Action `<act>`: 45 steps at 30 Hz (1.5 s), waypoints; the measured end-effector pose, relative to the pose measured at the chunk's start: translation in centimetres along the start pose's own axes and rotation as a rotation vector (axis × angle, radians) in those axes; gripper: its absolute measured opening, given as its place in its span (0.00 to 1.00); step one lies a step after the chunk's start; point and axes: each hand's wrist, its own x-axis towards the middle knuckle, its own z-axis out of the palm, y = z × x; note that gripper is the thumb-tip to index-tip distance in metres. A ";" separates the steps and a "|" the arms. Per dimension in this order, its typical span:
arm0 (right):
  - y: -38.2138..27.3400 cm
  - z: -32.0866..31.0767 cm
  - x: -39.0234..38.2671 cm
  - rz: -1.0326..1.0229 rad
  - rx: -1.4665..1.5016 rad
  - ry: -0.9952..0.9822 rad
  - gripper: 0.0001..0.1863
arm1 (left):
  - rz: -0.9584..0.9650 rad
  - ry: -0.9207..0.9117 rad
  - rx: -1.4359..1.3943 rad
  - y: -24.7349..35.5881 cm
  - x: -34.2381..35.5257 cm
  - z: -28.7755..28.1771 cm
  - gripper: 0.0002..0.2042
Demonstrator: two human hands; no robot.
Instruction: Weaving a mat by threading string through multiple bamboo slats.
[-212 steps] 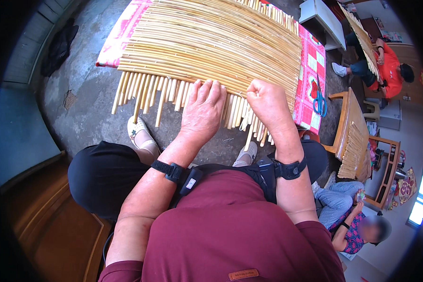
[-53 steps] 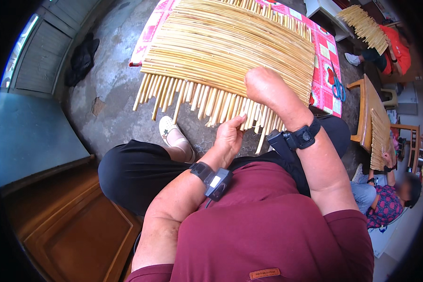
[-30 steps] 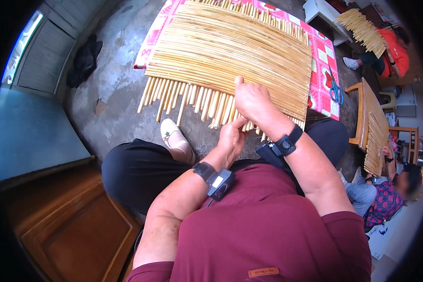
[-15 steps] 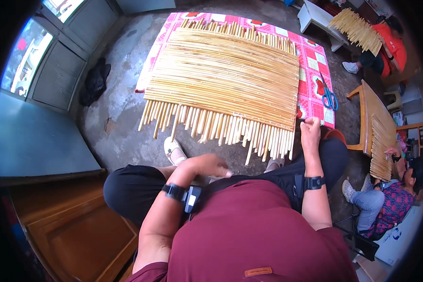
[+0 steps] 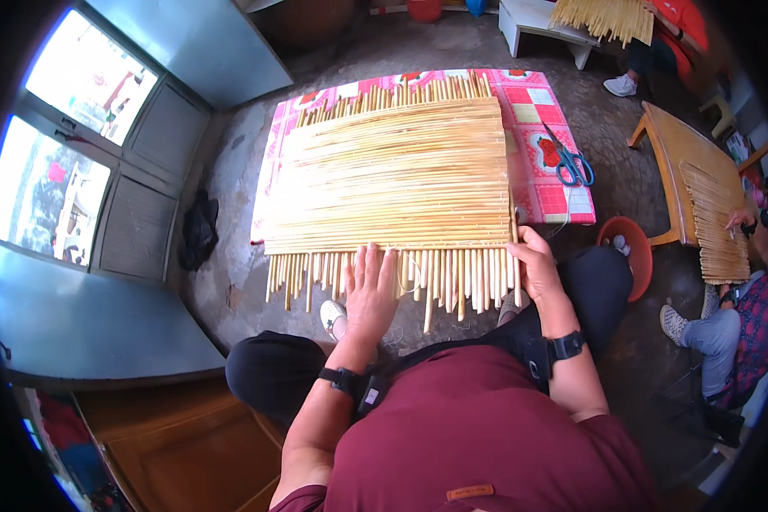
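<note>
A two-layered mat of pale plant stalks (image 5: pixel 401 179) lies on a low table with a pink and red patterned cloth (image 5: pixel 580 206). Stalks in the top layer run sideways; those beneath stick out at the near and far edges. My left hand (image 5: pixel 372 290) rests on the near edge, fingers stretched out and flat. Closed around the near right corner of the mat is my right hand (image 5: pixel 538 264), thumb on top, some fingers partly hidden. Between my hands a loop of pale thread (image 5: pixel 411 271) hangs over the stalk ends. Blue-handled scissors (image 5: pixel 575 169) lie on the cloth to the right.
A red bucket (image 5: pixel 640 256) stands by my right knee. Further right, a wooden table (image 5: pixel 683 166) bears another stalk mat (image 5: pixel 712 222) with a co-worker's hand on it. Another person holds a mat (image 5: pixel 602 19) at the back right. Metal cabinets (image 5: pixel 85 311) line the left.
My left hand has moved from over my lap forward onto the near edge of the mat. My right hand has come from beside the mat to its near right corner. The view has shifted.
</note>
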 end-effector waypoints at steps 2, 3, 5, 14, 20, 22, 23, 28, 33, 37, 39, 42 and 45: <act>-3.8 2.5 -1.3 -0.113 0.118 -0.095 0.22 | 0.010 0.047 -0.024 0.5 1.5 -1.8 0.31; -5.7 3.7 -2.0 -0.189 0.146 -0.169 0.29 | 0.006 0.088 -0.057 0.9 2.2 -2.9 0.31; -9.7 7.2 -2.7 -0.338 0.197 -0.323 0.45 | -0.038 0.194 -0.243 2.1 4.4 -6.1 0.32; -10.4 13.9 -2.5 -0.207 -0.026 -0.534 0.17 | -0.604 0.496 -1.406 -0.9 7.3 -18.0 0.15; -5.9 13.4 -2.6 -0.173 -0.405 -0.259 0.09 | -0.517 0.529 -1.977 -6.3 4.0 -13.1 0.22; -4.2 13.4 -1.3 -0.186 -0.569 -0.246 0.08 | -0.576 0.452 -2.151 -7.7 2.2 -8.0 0.23; -3.9 13.5 -1.1 -0.214 -0.722 -0.229 0.07 | -0.700 0.456 -2.240 -7.5 1.5 -6.0 0.23; 0.4 13.1 0.8 -0.353 -1.124 -0.236 0.09 | -0.890 0.389 -2.368 -5.8 -1.3 2.1 0.19; 4.4 12.7 2.1 -0.385 -1.238 -0.267 0.10 | -0.992 0.234 -2.250 -5.2 -2.0 3.3 0.18; 5.3 14.3 2.8 -0.495 -1.286 -0.293 0.11 | -1.290 -0.324 -1.705 -6.6 -3.5 -1.3 0.21; 5.5 15.1 3.2 -0.515 -1.239 -0.300 0.11 | -1.199 -0.389 -1.514 -6.9 -3.6 -4.1 0.24; 6.2 16.5 4.5 -0.520 -1.245 -0.312 0.12 | -0.763 -0.328 -0.859 -8.5 -3.5 -6.1 0.16; 7.2 18.4 6.4 -0.676 -1.257 -0.281 0.12 | -0.410 -0.076 -0.505 -9.1 -1.5 -7.1 0.09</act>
